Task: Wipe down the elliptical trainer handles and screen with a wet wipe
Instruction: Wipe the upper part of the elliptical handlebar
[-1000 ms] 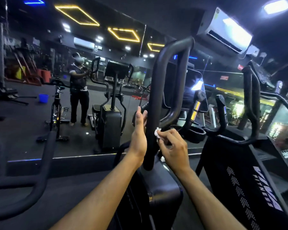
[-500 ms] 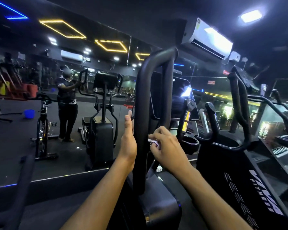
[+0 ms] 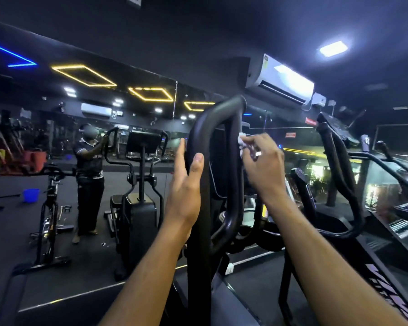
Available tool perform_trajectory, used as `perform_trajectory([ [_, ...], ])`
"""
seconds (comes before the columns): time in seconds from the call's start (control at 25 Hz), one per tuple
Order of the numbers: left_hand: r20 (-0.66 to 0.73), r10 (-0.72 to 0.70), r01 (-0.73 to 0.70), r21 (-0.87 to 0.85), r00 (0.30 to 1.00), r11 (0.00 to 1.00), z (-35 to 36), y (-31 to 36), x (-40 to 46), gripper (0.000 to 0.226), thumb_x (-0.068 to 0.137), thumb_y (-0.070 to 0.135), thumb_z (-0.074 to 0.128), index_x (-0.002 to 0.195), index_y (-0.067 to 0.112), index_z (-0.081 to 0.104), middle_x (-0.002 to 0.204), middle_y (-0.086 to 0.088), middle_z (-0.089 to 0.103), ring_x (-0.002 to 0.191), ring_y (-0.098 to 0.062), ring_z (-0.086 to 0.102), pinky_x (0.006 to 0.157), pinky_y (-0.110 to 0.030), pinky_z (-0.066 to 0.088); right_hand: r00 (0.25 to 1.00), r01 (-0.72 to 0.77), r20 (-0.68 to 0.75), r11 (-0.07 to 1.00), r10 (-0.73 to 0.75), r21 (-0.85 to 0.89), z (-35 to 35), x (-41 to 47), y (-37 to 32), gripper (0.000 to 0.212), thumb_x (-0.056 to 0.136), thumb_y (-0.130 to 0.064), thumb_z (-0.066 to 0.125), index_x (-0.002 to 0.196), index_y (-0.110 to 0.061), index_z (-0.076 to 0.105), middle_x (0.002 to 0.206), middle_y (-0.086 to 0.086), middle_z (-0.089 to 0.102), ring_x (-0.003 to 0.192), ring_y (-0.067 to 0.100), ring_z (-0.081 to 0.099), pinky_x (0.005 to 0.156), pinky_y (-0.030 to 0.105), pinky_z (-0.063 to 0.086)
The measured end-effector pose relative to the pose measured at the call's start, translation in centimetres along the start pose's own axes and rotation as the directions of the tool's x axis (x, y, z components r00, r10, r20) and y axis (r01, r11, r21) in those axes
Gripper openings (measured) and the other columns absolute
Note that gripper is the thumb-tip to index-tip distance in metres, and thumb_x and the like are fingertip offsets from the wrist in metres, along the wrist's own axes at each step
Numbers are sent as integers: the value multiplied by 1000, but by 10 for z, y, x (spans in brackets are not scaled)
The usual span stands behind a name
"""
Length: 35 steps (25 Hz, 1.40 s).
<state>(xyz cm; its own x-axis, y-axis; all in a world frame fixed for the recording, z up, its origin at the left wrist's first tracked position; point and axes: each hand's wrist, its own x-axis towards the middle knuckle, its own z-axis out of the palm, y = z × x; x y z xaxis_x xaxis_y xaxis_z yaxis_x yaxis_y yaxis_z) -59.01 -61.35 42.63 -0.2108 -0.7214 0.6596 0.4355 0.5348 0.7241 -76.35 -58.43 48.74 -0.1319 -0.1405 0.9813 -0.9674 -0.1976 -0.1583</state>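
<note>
My left hand [image 3: 185, 184] grips the left bar of the one looped black handle [image 3: 231, 175] near me, thumb across it. My right hand [image 3: 264, 165] pinches one white wipe [image 3: 242, 140] against its right bar, up high.

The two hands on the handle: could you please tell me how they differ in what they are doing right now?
The left hand holds nothing and wraps the handle on its outer bar, thumb in front; the right hand pinches a white wipe against the inner bar. The right hand sits higher than the left hand. Both touch the same loop-shaped handle.
</note>
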Motion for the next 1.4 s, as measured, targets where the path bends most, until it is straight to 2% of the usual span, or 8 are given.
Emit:
perform_trajectory([
  [0.16, 143, -21, 66, -315, 990, 947, -16, -12, 20, 63, 102, 68, 34, 153, 34, 48, 138, 0, 65, 126, -21, 60, 102, -43, 49, 994, -108, -31, 993, 109, 47, -12, -64, -22, 28, 84, 6, 70, 99, -16, 78, 85, -8, 63, 71, 2, 58, 70, 14, 45],
  [0.32, 116, 5, 34, -329, 993, 944, -37, -43, -11, 49, 102, 62, 46, 141, 36, 58, 146, -2, 62, 138, -27, 55, 115, -57, 41, 995, -82, -27, 947, 95, 311, -10, -144, -105, 21, 85, 3, 69, 97, -12, 77, 90, -1, 68, 80, 15, 66, 73, 21, 49],
  [0.44, 111, -10, 41, -279, 994, 959, -92, -75, -51, 48, 97, 56, 52, 132, 26, 63, 138, -3, 66, 130, -28, 61, 107, -47, 49, 975, -219, 143, 841, 169, 496, 38, -211, -154, 20, 86, 2, 68, 97, -12, 77, 94, 0, 70, 87, 22, 71, 75, 31, 55],
  [0.52, 128, -50, 75, -199, 990, 977, -139, -103, -63, 42, 98, 49, 47, 125, 23, 66, 129, -2, 70, 119, -22, 65, 97, -39, 53, 892, -452, 252, 716, 375, 532, 80, -239, -159, 21, 89, 4, 66, 96, -13, 75, 96, 2, 72, 93, 24, 72, 80, 30, 55],
  [0.64, 205, -99, 119, -91, 974, 989, -193, -137, -56, 27, 99, 37, 56, 116, 23, 72, 110, -5, 74, 99, -24, 70, 86, -32, 55, 657, -733, 402, 414, 638, 540, 128, -250, -146, 19, 91, 10, 65, 98, -6, 73, 95, 9, 77, 93, 22, 75, 80, 27, 57],
  [0.8, 278, -231, 250, -33, 932, 968, -228, -193, -39, 26, 91, 14, 69, 117, 19, 72, 101, -1, 76, 90, -13, 69, 82, -21, 53, 447, -864, 571, 168, 689, 474, 181, -267, -119, 13, 95, -1, 65, 106, -1, 71, 103, 18, 76, 102, 37, 73, 94, 49, 56],
  [1.08, 427, -354, 367, 54, 832, 929, -224, -290, 12, 9, 90, 16, 74, 95, 15, 67, 82, 8, 70, 77, -7, 62, 71, -24, 50, 273, -934, 627, 45, 730, 354, 233, -295, -57, 21, 101, -11, 56, 115, -5, 71, 112, 9, 76, 105, 23, 73, 75, 27, 56],
  [1.4, 630, -337, 349, 110, 700, 931, -190, -353, 84, 10, 94, 7, 74, 98, 12, 65, 86, 11, 67, 78, -11, 63, 74, -28, 55, 316, -920, 508, 128, 801, 371, 266, -294, 11, 28, 91, -22, 69, 115, -10, 71, 113, 10, 75, 106, 29, 72, 88, 41, 55],
])
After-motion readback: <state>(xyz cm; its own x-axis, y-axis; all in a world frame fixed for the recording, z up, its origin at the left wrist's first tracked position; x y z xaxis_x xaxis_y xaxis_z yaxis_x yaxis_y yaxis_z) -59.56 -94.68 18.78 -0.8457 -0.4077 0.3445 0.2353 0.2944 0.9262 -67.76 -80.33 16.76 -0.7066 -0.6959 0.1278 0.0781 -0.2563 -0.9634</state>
